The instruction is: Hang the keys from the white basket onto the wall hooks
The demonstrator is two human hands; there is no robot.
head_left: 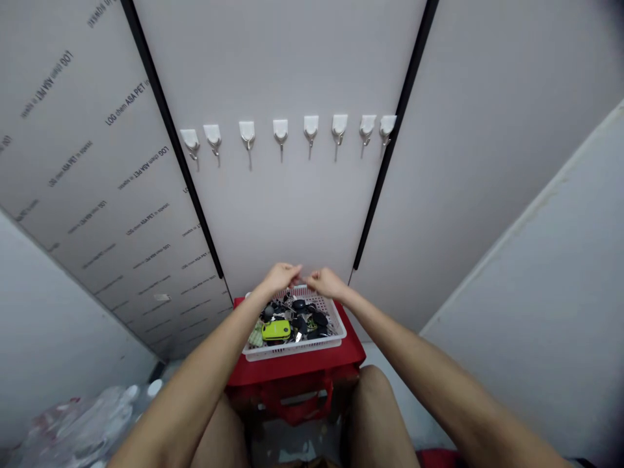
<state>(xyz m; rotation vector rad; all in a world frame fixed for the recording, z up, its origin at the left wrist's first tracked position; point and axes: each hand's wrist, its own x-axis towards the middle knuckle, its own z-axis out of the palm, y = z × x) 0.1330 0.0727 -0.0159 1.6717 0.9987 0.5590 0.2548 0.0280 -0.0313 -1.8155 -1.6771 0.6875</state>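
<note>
Above the far rim of a white plastic basket [292, 351], my left hand [283, 277] and my right hand [327, 283] face each other a short way apart. Both have their fingers pinched together. Something small and thin shows between the fingertips, too blurred to name. Below them the basket holds a heap of keys and dark key fobs [319, 318]. A bright yellow-green key fob [275, 330] lies near its front, beside a pale green checked item [256, 335].
The basket stands on a red bag [292, 368] with handles, between the knees. On the wall ahead, several white hooks [280, 129] hang in a row between two black strips [397, 130]. Clear plastic bags and bottles [92, 422] lie at lower left.
</note>
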